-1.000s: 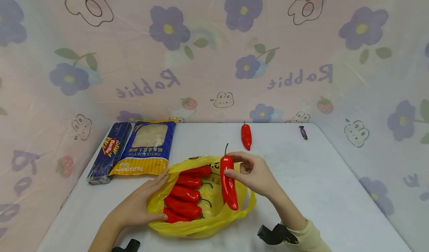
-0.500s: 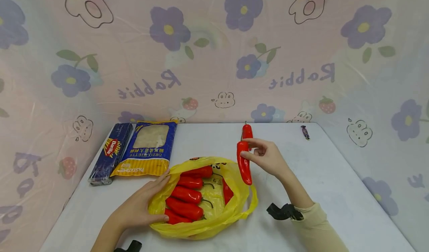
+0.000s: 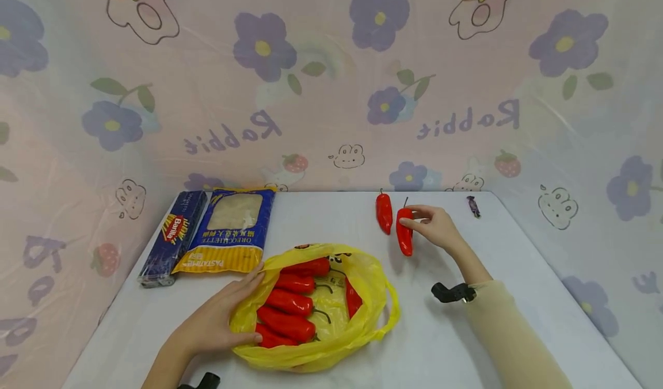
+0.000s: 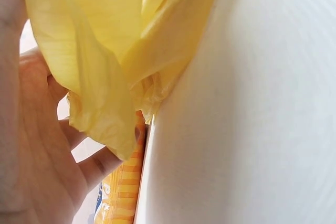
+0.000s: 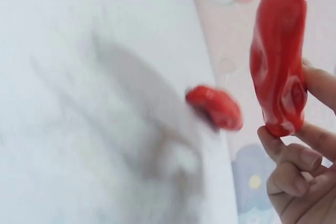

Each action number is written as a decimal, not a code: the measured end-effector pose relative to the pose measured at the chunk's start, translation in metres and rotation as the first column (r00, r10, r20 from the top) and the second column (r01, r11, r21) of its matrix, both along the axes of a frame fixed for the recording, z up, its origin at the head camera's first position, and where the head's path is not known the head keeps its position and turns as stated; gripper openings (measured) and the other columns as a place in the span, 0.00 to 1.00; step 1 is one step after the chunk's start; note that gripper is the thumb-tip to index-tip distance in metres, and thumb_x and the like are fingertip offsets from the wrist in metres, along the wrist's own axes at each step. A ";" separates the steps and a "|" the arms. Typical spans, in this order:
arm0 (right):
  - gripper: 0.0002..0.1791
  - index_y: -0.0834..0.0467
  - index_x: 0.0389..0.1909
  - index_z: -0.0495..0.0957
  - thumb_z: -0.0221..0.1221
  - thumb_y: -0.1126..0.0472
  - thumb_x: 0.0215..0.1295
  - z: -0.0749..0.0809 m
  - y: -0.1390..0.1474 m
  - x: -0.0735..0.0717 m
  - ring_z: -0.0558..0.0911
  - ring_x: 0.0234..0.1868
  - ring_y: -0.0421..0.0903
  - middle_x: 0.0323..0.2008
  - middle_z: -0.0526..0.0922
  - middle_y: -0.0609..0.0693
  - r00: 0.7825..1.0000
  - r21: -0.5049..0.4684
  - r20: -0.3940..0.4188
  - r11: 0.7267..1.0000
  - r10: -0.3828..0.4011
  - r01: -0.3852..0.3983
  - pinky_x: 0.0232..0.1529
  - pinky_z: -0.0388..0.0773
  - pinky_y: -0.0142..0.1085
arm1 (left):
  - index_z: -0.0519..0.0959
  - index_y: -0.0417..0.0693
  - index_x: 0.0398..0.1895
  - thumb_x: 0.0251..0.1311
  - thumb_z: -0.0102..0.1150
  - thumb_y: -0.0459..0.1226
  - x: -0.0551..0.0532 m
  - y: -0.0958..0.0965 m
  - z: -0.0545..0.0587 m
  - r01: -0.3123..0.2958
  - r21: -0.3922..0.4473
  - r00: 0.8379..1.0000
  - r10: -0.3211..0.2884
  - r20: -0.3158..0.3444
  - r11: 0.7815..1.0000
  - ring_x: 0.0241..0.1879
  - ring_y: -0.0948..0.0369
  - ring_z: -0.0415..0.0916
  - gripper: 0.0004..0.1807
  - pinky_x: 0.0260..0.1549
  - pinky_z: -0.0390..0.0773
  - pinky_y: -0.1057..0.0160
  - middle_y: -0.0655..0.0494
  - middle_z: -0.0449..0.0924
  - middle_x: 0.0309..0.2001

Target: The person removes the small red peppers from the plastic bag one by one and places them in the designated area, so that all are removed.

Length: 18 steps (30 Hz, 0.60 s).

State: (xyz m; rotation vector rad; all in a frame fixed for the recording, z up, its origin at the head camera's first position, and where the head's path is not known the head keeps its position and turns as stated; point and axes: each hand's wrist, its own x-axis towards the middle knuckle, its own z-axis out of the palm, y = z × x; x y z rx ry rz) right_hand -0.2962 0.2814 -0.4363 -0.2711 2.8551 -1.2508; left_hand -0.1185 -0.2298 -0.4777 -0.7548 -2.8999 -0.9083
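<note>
Pinched near its stem end between thumb and fingertips: a red pepper [image 3: 405, 240], just to the left of the palm of the right hand [image 3: 434, 226]. Parted only by the pepper's width, with that pepper alone in the grip. Stem towards the far side, tip towards the near side, and raised above the tabletop [image 3: 321, 216] in the right wrist view. Just beside, to the left and slightly farther back: a second pepper [image 3: 384, 213], flat on the tabletop.

Nearer and farther left, a yellow bag [image 3: 311, 359], mouth wide, with peppers [image 3: 290, 302] inside: five along the left, visible stems to the right, and part of one more by the right wall. Against the left rim, the left hand [image 3: 214, 317], fingers extended and spread, thumb over the edge.

Behind the bag, a blue and yellow pasta packet [image 3: 235, 236] beside a dark blue Barilla box [image 3: 173, 239]. At the far right, a small candy [image 3: 473, 207].
</note>
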 end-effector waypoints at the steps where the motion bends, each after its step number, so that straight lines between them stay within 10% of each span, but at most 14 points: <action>1: 0.36 0.60 0.71 0.77 0.67 0.42 0.71 -0.003 0.005 -0.004 0.82 0.58 0.64 0.61 0.84 0.65 1.000 0.018 0.012 1.000 -0.005 0.005 0.54 0.87 0.52 | 0.60 0.64 0.85 0.49 0.76 0.68 0.000 0.001 -0.001 0.002 0.000 1.000 -0.002 0.005 1.000 0.76 0.49 0.68 0.60 0.66 0.77 0.36 0.68 0.51 0.85; 18: 0.40 0.62 0.77 0.69 0.62 0.40 0.75 -0.023 0.036 -0.069 0.70 0.73 0.69 0.70 0.74 0.70 0.992 0.065 0.129 0.998 -0.014 0.005 0.67 0.78 0.61 | 0.61 0.62 0.85 0.49 0.76 0.67 0.000 0.001 0.003 -0.010 -0.023 1.000 0.010 0.017 1.000 0.76 0.47 0.67 0.60 0.67 0.75 0.36 0.67 0.51 0.86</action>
